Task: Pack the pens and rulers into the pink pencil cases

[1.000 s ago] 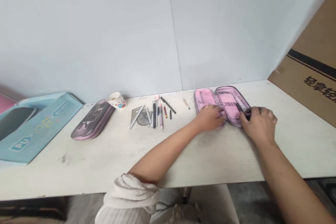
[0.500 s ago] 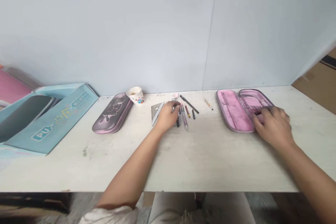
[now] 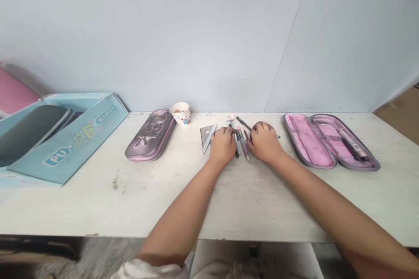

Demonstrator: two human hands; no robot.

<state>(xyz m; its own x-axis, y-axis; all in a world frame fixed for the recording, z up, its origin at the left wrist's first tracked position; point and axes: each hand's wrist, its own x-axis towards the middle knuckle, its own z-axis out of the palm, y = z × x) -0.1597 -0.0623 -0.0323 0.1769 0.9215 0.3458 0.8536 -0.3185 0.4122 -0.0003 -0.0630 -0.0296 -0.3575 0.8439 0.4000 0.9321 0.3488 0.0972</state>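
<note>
Resting hands: left hand point(image 3: 223, 146), right hand point(image 3: 264, 141) together over loose pens point(image 3: 244, 147), hold unclear.
Risk: a hasty sweep could scatter pens against the set square point(image 3: 204, 135) beside the left hand.

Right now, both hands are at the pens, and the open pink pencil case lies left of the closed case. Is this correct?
Not left: the head view shows the open pink pencil case right of the closed case. The left hand and right hand are at the pens.
</note>
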